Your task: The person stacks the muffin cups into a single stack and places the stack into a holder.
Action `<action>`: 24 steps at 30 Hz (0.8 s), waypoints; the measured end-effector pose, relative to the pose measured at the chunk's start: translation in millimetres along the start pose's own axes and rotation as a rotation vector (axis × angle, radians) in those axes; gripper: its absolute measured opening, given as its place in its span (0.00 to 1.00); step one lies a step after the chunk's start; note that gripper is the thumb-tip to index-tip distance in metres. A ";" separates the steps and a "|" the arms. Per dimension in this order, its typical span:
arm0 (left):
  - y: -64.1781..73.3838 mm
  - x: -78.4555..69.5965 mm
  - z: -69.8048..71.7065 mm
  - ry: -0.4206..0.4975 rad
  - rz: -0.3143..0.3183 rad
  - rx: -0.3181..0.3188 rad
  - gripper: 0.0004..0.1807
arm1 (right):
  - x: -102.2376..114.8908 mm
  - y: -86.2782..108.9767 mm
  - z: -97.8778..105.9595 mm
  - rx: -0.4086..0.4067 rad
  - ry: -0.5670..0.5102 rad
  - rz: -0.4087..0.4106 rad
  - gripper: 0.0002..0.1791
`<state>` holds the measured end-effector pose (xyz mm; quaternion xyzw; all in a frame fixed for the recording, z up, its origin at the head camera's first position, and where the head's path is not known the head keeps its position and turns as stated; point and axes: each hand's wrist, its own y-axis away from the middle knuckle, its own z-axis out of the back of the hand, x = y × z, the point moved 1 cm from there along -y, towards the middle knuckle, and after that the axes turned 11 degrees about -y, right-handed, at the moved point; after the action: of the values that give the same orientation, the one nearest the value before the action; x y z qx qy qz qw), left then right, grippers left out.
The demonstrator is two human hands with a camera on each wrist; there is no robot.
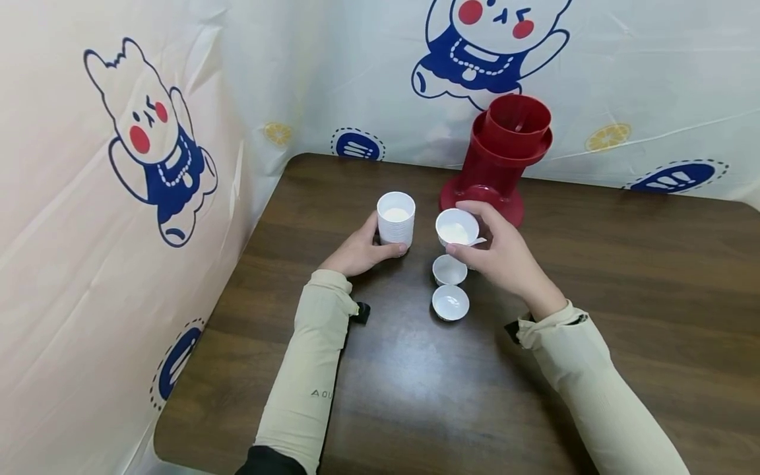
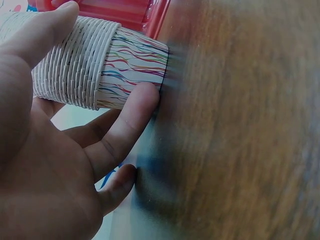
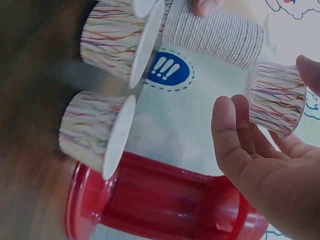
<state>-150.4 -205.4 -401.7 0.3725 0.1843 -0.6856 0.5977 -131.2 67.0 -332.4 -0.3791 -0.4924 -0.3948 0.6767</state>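
My left hand (image 1: 363, 252) grips a tall stack of nested white paper cups (image 1: 396, 227). In the left wrist view the stack's lowest cup (image 2: 132, 65) shows colored wavy lines, and a finger lies along it. With thumb and fingertips my right hand (image 1: 507, 254) pinches a single paper cup (image 1: 457, 227) by its sides, mouth upward in the head view. Small paper cups, among them a middle one (image 1: 449, 270) and a near one (image 1: 450, 303), stand on the table below it in a row. The right wrist view shows their patterned sides (image 3: 97, 132); another rim is cut off at its top.
Behind the right hand stands a red plastic dispenser-like object (image 1: 495, 158) with a round base and an open tube top. The brown wooden table (image 1: 380, 396) meets printed white sheets (image 1: 332, 79) at its back and left. Black straps show at both wrists.
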 end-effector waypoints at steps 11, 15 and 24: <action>-2.3 -1.7 0.6 -0.009 0.001 0.012 0.51 | 11.6 -23.6 -11.6 -0.028 -0.032 0.033 0.35; -2.7 -1.1 1.0 0.005 0.003 0.019 0.52 | 11.4 -30.7 -17.5 -0.030 -0.031 0.049 0.35; -1.1 1.3 1.7 0.009 0.005 0.021 0.52 | 13.6 -39.7 -24.8 -0.055 -0.028 -0.042 0.34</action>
<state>-152.0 -207.3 -401.7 0.3823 0.1791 -0.6844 0.5945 -155.4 26.5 -320.0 -0.3928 -0.4984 -0.4170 0.6507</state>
